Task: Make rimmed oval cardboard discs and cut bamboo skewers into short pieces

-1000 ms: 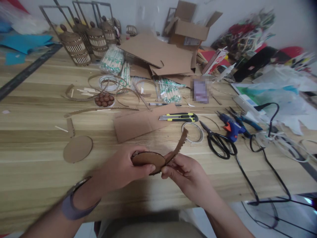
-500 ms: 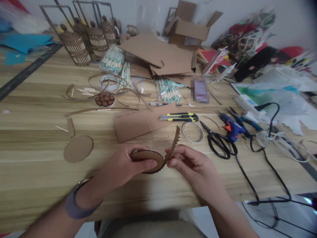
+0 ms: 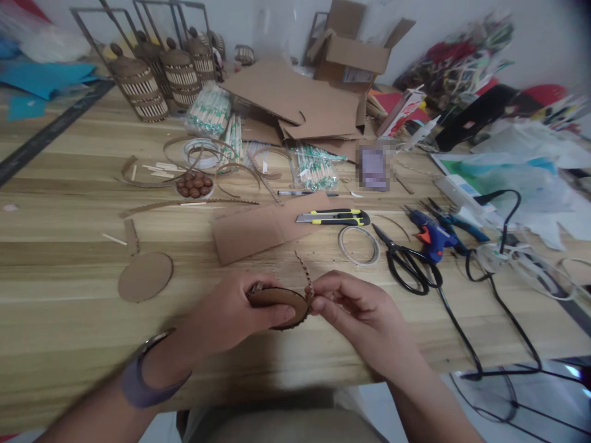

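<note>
My left hand (image 3: 252, 307) is closed on a round cardboard disc (image 3: 272, 297), its thumb lying on the flat top. A narrow corrugated cardboard strip (image 3: 305, 271) runs along the disc's right edge, and its free end sticks up away from the disc. At that edge my right hand (image 3: 341, 301) pinches the strip between thumb and fingers. Another cardboard disc (image 3: 145, 277) lies flat on the table to the left. Beyond my hands is a flat cardboard piece (image 3: 249, 234) with a yellow and black cutter (image 3: 339, 217) on its right part.
A tape roll (image 3: 359, 246), black scissors (image 3: 409, 264) and a blue glue gun (image 3: 429, 234) lie to the right. Further back are a bowl of brown balls (image 3: 194, 184), curled strips, bagged sticks (image 3: 316, 169) and a cardboard box (image 3: 353, 58). Stick-covered lanterns (image 3: 143, 89) stand at the back left.
The strip's free end has swung left and now stands closer over the disc. The disc and my left hand have shifted slightly right and down; my right hand still pinches the strip.
</note>
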A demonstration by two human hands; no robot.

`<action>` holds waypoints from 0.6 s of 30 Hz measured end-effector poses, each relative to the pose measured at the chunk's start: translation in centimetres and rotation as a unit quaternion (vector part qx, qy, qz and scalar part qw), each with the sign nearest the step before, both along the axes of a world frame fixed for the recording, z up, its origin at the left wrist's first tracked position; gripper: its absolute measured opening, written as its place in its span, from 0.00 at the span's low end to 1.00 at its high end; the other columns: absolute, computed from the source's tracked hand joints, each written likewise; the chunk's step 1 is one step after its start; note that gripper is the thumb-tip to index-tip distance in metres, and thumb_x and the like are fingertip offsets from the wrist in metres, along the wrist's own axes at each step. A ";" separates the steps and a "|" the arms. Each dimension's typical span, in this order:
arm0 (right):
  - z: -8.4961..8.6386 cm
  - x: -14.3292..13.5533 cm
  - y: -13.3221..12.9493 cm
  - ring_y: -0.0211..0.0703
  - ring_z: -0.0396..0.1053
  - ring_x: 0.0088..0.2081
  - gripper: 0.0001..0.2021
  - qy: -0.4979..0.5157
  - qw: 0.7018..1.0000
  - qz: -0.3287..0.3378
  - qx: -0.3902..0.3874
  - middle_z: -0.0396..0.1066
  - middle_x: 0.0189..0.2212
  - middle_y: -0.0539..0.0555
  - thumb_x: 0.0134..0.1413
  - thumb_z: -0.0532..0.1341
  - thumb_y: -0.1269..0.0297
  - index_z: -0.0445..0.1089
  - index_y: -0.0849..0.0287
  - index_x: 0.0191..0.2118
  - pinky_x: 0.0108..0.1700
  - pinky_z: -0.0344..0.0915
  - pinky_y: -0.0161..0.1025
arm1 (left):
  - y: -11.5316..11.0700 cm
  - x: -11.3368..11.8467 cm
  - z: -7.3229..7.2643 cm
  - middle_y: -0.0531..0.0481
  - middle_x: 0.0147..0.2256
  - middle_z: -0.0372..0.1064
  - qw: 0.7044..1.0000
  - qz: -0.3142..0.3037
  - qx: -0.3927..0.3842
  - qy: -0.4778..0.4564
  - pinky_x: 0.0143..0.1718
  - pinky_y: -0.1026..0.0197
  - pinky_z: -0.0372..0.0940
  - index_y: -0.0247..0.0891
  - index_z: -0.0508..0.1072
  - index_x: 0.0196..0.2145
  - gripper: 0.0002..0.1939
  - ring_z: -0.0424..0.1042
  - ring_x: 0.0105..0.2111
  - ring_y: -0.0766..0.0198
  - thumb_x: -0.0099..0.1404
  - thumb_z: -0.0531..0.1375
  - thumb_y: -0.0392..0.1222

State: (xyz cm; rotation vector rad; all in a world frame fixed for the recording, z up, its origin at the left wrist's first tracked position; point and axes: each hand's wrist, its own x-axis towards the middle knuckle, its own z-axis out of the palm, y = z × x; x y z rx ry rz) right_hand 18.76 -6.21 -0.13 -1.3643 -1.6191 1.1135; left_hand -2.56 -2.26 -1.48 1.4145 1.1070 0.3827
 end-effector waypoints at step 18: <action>0.5 -0.3 0.0 0.38 0.70 0.27 0.03 -0.050 0.998 0.032 0.017 0.73 0.26 0.49 0.57 0.64 0.65 0.75 0.56 0.34 0.29 0.65 0.33 | -0.1 0.5 0.8 0.54 0.27 0.74 0.997 -0.053 -0.024 -0.048 0.29 0.64 0.62 0.40 0.79 0.31 0.08 0.71 0.30 0.61 0.59 0.66 0.47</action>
